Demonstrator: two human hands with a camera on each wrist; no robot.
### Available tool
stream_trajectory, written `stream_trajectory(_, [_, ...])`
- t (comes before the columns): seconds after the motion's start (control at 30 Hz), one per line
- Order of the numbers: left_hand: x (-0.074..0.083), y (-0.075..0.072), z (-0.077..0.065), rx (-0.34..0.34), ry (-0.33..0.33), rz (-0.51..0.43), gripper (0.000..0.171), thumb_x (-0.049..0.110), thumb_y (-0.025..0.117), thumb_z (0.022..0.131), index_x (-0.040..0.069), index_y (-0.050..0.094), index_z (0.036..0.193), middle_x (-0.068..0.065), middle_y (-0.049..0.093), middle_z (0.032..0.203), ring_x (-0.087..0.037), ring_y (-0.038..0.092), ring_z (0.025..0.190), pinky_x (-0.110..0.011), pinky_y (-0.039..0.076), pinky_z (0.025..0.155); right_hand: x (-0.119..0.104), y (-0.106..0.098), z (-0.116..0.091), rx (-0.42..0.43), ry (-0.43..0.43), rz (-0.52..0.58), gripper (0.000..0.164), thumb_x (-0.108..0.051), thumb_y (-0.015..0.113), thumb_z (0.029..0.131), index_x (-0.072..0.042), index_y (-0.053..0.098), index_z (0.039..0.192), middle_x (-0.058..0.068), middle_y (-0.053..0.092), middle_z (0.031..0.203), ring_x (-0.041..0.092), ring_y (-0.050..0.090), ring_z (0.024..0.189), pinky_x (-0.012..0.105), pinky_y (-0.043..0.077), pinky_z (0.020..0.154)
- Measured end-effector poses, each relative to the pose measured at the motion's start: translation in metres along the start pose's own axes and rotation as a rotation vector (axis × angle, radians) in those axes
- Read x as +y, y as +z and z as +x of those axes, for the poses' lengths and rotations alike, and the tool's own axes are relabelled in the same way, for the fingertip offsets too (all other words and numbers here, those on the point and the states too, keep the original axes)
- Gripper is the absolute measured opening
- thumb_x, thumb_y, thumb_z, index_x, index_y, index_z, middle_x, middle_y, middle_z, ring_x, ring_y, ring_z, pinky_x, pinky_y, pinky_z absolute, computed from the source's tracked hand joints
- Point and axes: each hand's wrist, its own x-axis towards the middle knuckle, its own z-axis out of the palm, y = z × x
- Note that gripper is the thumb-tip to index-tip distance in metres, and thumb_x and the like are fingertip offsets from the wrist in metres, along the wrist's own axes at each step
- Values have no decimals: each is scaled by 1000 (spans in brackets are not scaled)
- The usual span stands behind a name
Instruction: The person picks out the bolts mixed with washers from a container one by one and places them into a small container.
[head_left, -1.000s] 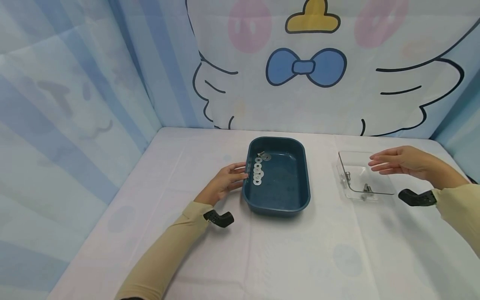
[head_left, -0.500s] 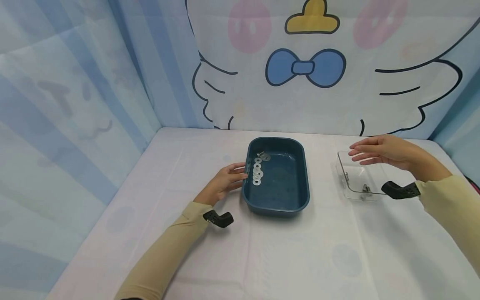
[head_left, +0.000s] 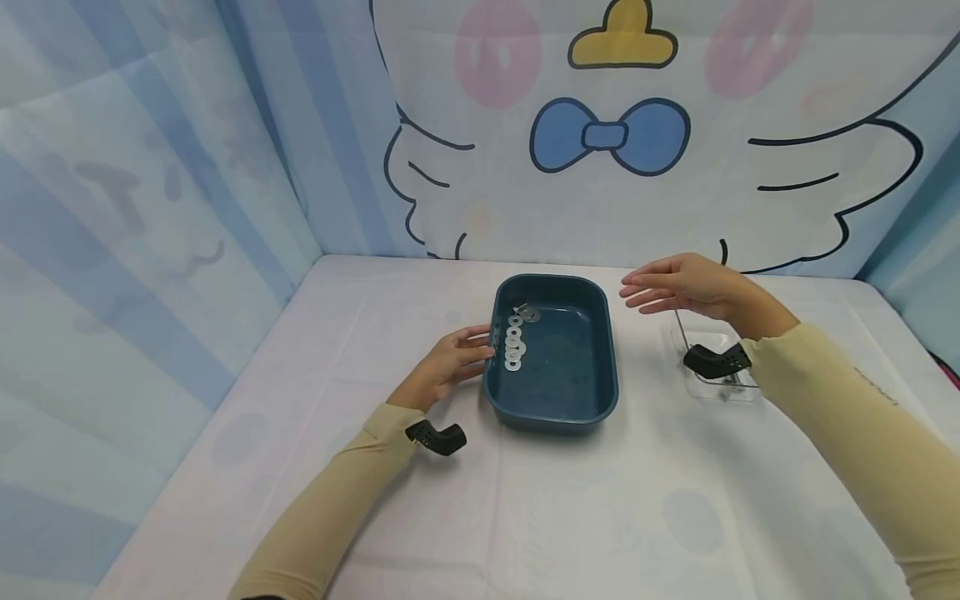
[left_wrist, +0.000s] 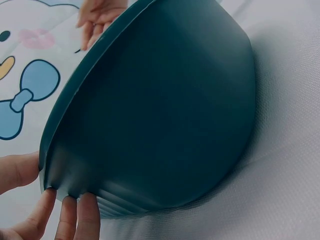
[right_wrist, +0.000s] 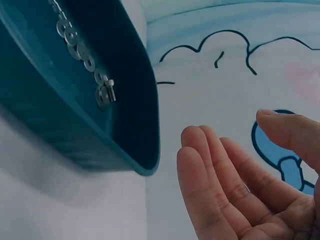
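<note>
A deep teal plastic tray (head_left: 562,379) stands on the table, with several metal washers (head_left: 513,342) along its left side. A small metal screw (right_wrist: 111,91) lies beside the washers in the right wrist view. My left hand (head_left: 447,362) holds the tray's left rim: in the left wrist view one digit (left_wrist: 17,171) meets the rim's top edge and other fingertips (left_wrist: 87,202) press the outer wall just under it. My right hand (head_left: 686,287) hovers to the right of the tray, fingers relaxed and slightly bent, nothing between them.
A clear plastic box (head_left: 697,387) with a few metal screws stands on the right, partly hidden under my right wrist and its black camera mount (head_left: 716,361). Behind the table (head_left: 420,517) hangs a printed cloth (head_left: 600,217); another cloth (head_left: 135,292) borders the left.
My right hand has travelled left from over the clear box to near the tray's right side. The left hand and the tray have stayed in place.
</note>
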Motion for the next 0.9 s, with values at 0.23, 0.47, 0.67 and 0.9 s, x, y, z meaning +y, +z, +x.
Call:
stream_trajectory(0.23, [1,0,-1,-1,2,-1,51,3,59,90,10,45,138,-12,47,142,-30,50,127,-44,40,107,-14,24,24,-43,13,135,54,-23,50,98,11,37,137,6,67,115,7,67,94,28,55,87])
stream_trajectory(0.47, [1,0,-1,-4,-3,-10,50,3,59,90,10,45,138,-12,47,142,-30,50,128,-43,40,108,-16,48,49,-79,30,259,49,-18,42,101,13,33,138,3,67,110,7,66,92,32,49,97])
stream_trajectory(0.67, [0,0,1,1,-1,-11,51,3,59,90,10,45,138,-13,47,142,-30,51,127,-44,41,107,-18,68,70,-64,89,325,49,-15,45,99,12,34,138,9,65,115,8,66,89,40,38,107])
stream_trajectory(0.9, [0,0,1,4,-1,-15,51,2,59,90,9,45,138,-13,47,142,-30,50,127,-44,41,107,-17,89,90,-24,141,385,47,-12,44,99,10,33,140,27,43,141,31,55,121,39,40,107])
